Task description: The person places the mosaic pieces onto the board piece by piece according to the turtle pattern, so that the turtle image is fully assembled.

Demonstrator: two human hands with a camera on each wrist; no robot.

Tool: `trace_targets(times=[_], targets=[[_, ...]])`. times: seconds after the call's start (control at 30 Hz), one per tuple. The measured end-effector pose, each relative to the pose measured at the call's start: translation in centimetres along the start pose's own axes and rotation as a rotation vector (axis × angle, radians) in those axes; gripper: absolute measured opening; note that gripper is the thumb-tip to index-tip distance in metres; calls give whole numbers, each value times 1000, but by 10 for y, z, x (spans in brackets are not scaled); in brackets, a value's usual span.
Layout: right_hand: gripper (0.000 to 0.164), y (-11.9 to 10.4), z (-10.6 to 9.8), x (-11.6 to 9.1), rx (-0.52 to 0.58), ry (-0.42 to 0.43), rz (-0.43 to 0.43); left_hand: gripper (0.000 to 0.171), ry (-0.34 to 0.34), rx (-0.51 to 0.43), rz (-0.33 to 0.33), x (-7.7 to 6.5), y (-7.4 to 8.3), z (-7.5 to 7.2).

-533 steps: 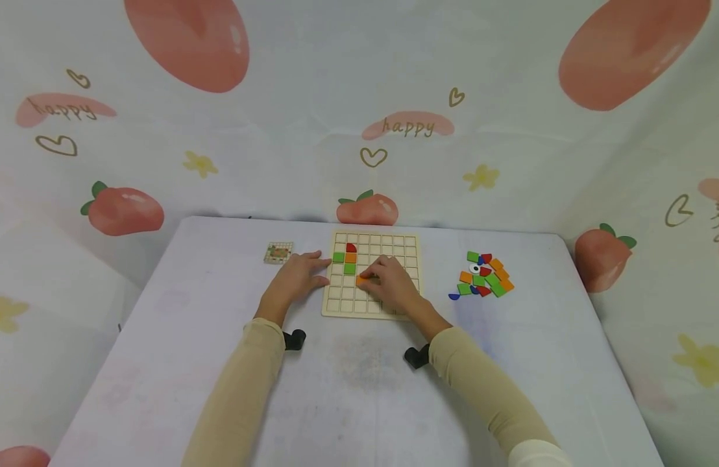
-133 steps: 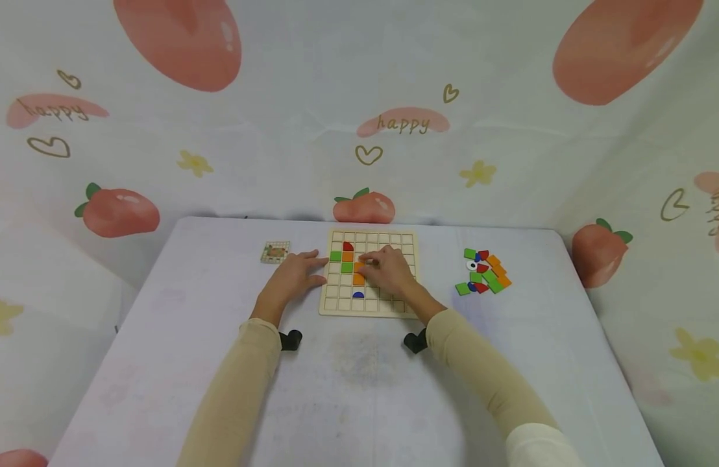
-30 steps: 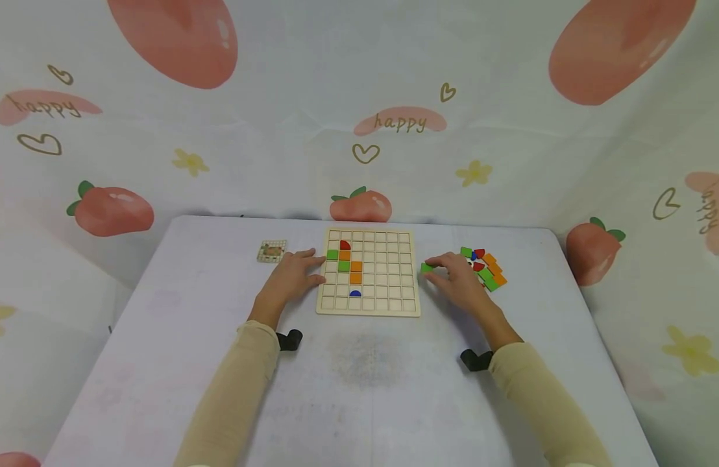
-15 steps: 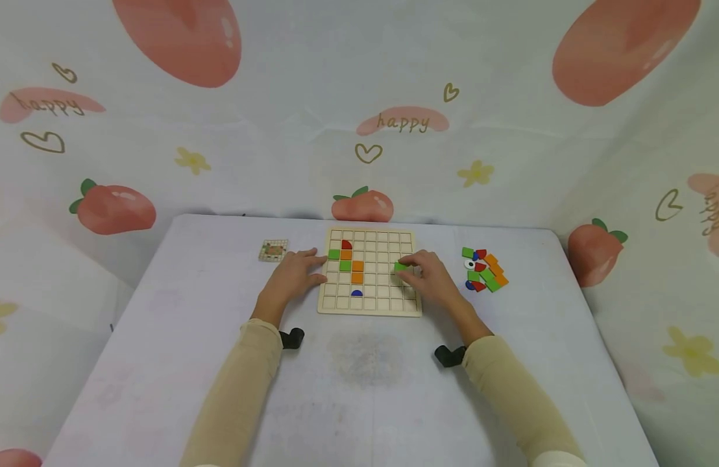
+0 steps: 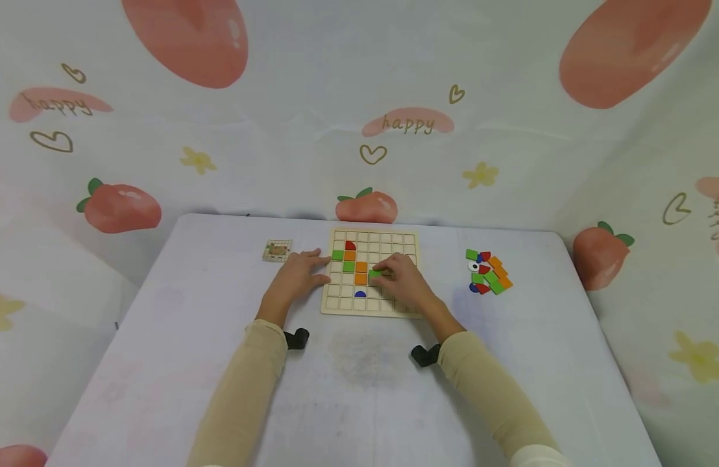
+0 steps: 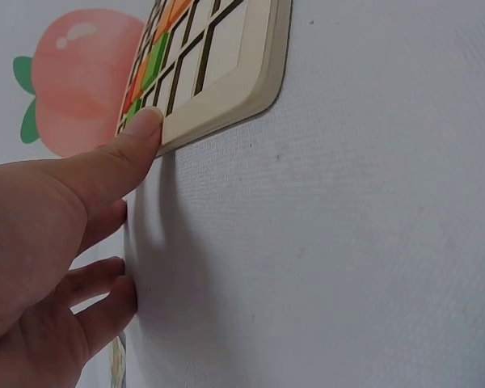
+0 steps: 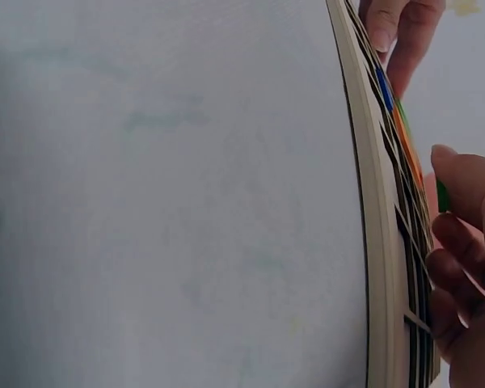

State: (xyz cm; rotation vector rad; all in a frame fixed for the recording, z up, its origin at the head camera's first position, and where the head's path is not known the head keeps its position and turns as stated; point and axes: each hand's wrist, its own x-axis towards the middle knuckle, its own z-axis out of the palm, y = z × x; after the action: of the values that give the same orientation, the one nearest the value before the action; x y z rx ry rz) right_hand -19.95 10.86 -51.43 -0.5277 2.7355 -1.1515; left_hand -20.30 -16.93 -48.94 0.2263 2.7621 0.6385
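Note:
A wooden grid board (image 5: 341, 303) lies at the table's far middle. My right hand (image 5: 407, 283) pinches a green square tile (image 5: 375, 274) close over the board, just right of two orange tiles (image 5: 361, 278). In the right wrist view this green tile (image 7: 442, 196) sits between thumb and fingers. My left hand (image 5: 294, 283) steadies the board's left edge; the left wrist view has its thumb (image 6: 141, 133) against the rim, other fingers spread lower. Also on the board are a red quarter-round (image 5: 350, 245), further green and orange tiles, and a blue half-round (image 5: 360, 294).
Right of the board lies a loose pile of green, orange, red and blue pieces (image 5: 492, 277), with a white eye disc (image 5: 474, 266) among them. A small pattern card (image 5: 277, 250) rests left of the board. A patterned cloth wall (image 5: 301, 188) rises behind the table.
My right hand has carried the green tile leftward from beside the pile onto the middle of the board. Earlier, orange tiles and a blue half-round joined the grid. My left hand stays put.

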Motion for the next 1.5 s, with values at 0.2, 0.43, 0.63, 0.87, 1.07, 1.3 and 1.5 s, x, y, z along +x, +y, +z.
trace_targets(times=[0.2,0.43,0.63,0.87,1.07,1.3,1.5], targets=[[30,0,5,1,-36,-6,28,61,-1,12,5,0,0,0],[28,-4,4,4,-58,-24,34,61,7,16,10,0,-2,-2],[30,-7,2,6,-54,-45,47,62,3,5,-6,1,-1,-2],[42,-11,-6,3,-99,-84,32,62,-1,-1,1,1,-1,0],[47,-16,-18,-5,-198,-79,4,62,-17,0,-4,1,1,1],[67,-6,-29,-9,-477,-75,-21,62,-15,16,-5,-1,3,0],[79,10,-41,-10,-571,-113,36,62,-6,9,3,-1,1,0]])
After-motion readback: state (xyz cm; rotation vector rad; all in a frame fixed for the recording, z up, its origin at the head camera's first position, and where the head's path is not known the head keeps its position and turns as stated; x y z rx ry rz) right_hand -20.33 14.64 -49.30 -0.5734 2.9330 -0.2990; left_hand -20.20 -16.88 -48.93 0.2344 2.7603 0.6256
